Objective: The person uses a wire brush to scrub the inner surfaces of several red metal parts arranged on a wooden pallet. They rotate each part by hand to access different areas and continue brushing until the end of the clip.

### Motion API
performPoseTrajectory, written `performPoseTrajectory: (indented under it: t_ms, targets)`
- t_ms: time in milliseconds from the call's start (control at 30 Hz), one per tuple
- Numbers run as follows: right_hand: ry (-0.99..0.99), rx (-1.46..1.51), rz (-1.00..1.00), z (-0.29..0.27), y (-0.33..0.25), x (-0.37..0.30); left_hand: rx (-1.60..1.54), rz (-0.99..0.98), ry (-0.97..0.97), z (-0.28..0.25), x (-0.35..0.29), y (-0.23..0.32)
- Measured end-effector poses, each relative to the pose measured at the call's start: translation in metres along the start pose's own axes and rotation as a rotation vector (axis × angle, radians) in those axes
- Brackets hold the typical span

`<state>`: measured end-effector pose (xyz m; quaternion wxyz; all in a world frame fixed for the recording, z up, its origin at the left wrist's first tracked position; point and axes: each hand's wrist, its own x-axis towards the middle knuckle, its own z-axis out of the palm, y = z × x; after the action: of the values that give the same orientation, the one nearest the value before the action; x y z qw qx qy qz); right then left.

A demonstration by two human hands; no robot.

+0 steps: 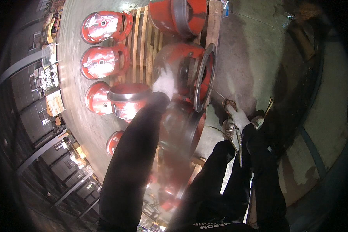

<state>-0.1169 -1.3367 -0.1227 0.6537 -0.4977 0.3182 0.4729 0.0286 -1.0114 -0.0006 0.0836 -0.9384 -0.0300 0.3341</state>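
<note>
A red metal casting (174, 56) with a bare machined flange ring (199, 91) lies on its side in front of me. My left hand (165, 83), in a white glove, rests on its left flank with the fingers stretched out, holding nothing. To the right of the flange, my gloved right hand (239, 117) is closed around what looks like an air blow gun (229, 103). Its thin nozzle points toward the flange opening. Metal fittings (239, 149) hang below that hand. Another red casting (181, 125) sits close on the near side, partly blurred.
Wooden pallets (143, 42) carry the castings. A large red casting (178, 17) stands at the far end. Several smaller red and silver housings (102, 62) line the left side. Concrete floor (239, 62) extends to the right. Shelving with goods (50, 77) is far left.
</note>
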Motion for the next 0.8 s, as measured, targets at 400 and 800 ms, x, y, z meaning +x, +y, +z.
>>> performPoseTrajectory:
  t_ms: [400,800]
  targets:
    - [0.055,0.009,-0.002,0.015,0.0,-0.005,0.008,0.007,0.027,0.004,0.002,-0.003]
    - [0.062,-0.115,-0.029,0.007,0.023,-0.013,0.008,0.014,0.001,0.006,0.004,-0.005]
